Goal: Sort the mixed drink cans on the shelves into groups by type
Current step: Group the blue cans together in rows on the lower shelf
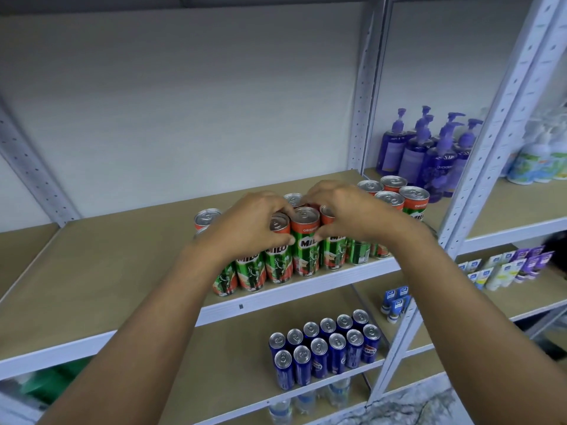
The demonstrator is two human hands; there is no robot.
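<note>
Head view: front-row Milo can [304, 240] stands upright, long axis vertical, at the front edge of the upper shelf [92, 271], touching same-type neighbours either side. Left hand [248, 223] pinches it from the left, right hand [343, 214] from the right, both about equally close (fingers curled round the can's upper part, thumbs low). Coming move is probably a small nudge into line, by my judgement. Blue cans [325, 348] sit grouped on the shelf below; purple pump bottles [426, 151] stand right.
</note>
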